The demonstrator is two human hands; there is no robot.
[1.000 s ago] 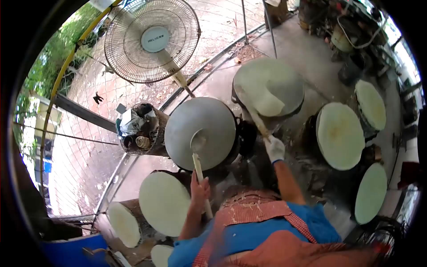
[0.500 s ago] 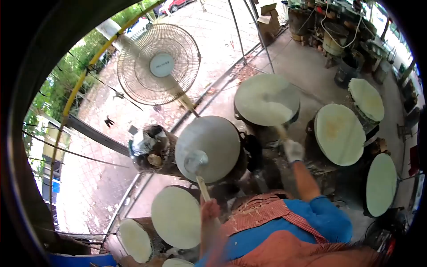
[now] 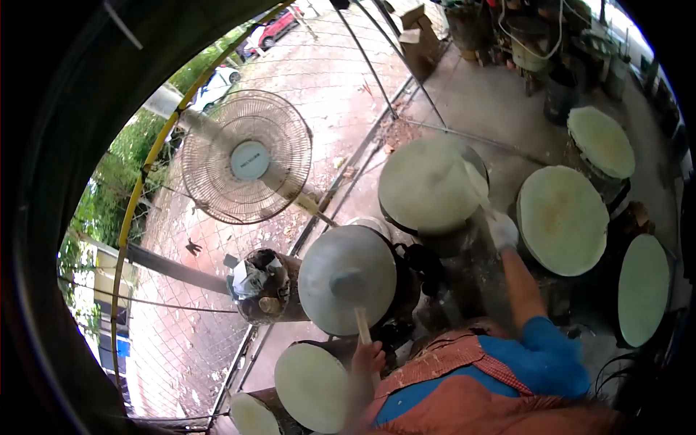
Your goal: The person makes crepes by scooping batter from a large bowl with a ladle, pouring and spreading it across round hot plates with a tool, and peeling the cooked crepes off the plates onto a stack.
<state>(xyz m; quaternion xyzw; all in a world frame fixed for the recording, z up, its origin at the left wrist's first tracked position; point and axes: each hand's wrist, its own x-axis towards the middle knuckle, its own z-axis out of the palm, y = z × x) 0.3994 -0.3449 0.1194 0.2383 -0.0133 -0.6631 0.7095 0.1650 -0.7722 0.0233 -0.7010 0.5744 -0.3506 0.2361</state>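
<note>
My left hand (image 3: 370, 357) is closed around the wooden handle of a ladle (image 3: 361, 326). The ladle's round head looks dark and blurred over the middle of a grey round griddle-like surface (image 3: 319, 264); I cannot tell whether that surface is liquid or metal. My right hand (image 3: 502, 230), in a whitish glove, grips a pale wooden spreader (image 3: 476, 181). Its far end lies over the right side of a round griddle (image 3: 413, 181) coated in pale batter.
More round griddles with pale sheets stand to the right (image 3: 564, 225) and lower left (image 3: 312, 391). A large fan (image 3: 250, 159) stands at upper left, near a drum with crumpled wrapping (image 3: 264, 279). Buckets and a cardboard box (image 3: 420, 47) are at the back.
The view has shifted, moving most things lower. The spreader now reaches the batter-coated griddle's right side, and the surface there looks more evenly covered. The ladle's head now lies nearer the grey surface's middle.
</note>
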